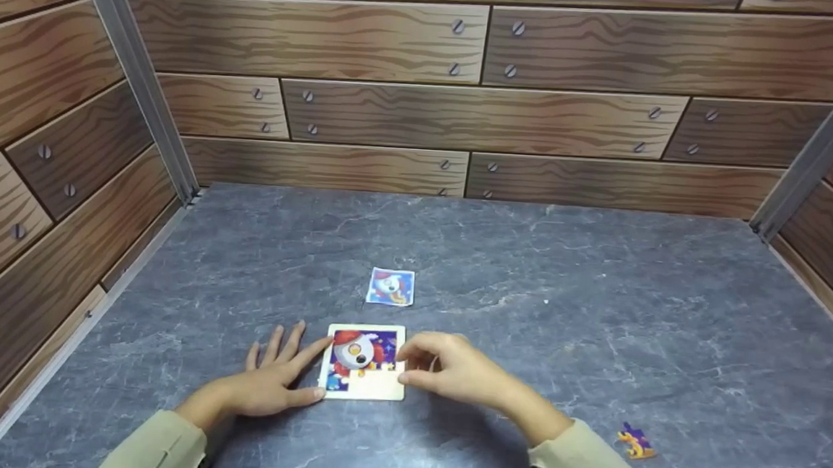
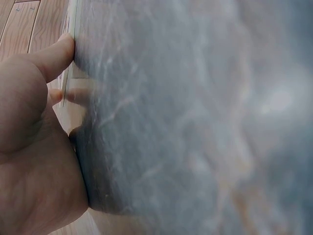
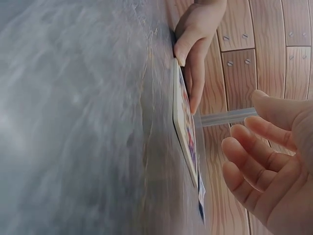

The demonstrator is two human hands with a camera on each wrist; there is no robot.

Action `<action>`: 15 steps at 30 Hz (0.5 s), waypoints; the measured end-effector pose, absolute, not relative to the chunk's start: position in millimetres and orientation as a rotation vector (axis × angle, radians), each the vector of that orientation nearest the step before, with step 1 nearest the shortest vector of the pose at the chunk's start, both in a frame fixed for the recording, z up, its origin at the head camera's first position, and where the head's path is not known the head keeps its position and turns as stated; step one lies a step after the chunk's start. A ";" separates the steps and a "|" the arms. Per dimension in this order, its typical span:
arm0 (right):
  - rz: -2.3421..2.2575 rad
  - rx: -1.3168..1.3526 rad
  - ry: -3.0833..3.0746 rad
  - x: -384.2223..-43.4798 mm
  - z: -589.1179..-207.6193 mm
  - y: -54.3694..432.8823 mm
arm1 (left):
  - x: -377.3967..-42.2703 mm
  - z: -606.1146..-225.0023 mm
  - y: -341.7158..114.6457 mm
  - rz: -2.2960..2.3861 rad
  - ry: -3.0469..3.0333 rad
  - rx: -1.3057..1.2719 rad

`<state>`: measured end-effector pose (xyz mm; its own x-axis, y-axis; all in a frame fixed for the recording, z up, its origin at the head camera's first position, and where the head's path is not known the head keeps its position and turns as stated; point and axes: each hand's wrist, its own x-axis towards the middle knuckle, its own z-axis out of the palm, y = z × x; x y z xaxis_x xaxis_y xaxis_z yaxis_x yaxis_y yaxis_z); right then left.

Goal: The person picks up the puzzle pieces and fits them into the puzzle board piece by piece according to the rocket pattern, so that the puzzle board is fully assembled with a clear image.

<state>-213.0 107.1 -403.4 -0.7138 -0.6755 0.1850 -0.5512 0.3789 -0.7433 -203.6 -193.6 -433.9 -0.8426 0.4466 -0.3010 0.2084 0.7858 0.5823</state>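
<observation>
A jigsaw puzzle board [image 1: 376, 386] with a cream frame lies flat on the table, its upper part filled with a picture of a white-faced, red-capped character. Bare backing shows at its lower right. My left hand [image 1: 268, 383] rests beside it with fingers spread, index finger and thumb touching the left edge. Over the board's right edge is my right hand [image 1: 452, 367], fingers loosely bent. In the right wrist view, nothing shows between the thumb and fingers of that right hand [image 3: 274, 156]. A loose purple and yellow puzzle piece [image 1: 637, 441] lies at the right.
A small picture card [image 1: 391, 287] with a similar character lies behind the board on the grey marbled table [image 1: 530, 263]. Wood-patterned walls [image 1: 388, 113] with metal corner posts [image 1: 139, 76] enclose the back and sides.
</observation>
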 end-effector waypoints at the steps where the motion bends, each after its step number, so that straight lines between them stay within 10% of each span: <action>1: -1.249 -1.102 2.485 -212.6 -403.1 109.9 | -203.8 -433.8 -193.4 0.762 2.546 0.492; 15: -1.217 -1.031 2.548 -204.5 -404.6 149.4 | -202.1 -431.9 -192.2 0.750 2.571 0.503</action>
